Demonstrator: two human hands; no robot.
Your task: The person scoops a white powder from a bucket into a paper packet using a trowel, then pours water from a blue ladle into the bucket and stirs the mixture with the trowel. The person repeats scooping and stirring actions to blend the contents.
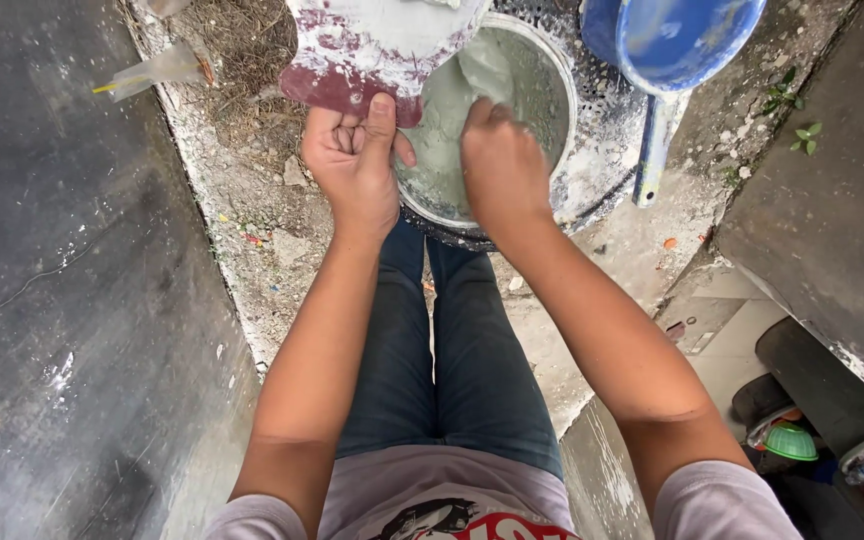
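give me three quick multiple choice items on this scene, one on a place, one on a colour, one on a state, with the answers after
1. Where is the right hand?
A. inside the metal bowl
B. on the knee
C. on the scoop's handle

2. What colour is the plastic scoop?
A. green
B. blue
C. yellow

3. How is the left hand placed?
A. lying open and flat
B. closed on the edge of the red paste-smeared piece
C. hanging free

Answers:
1 A, its fingers are in the pale grey paste in the bowl.
2 B, both cup and handle are blue.
3 B, the thumb presses on the red edge, fingers curled.
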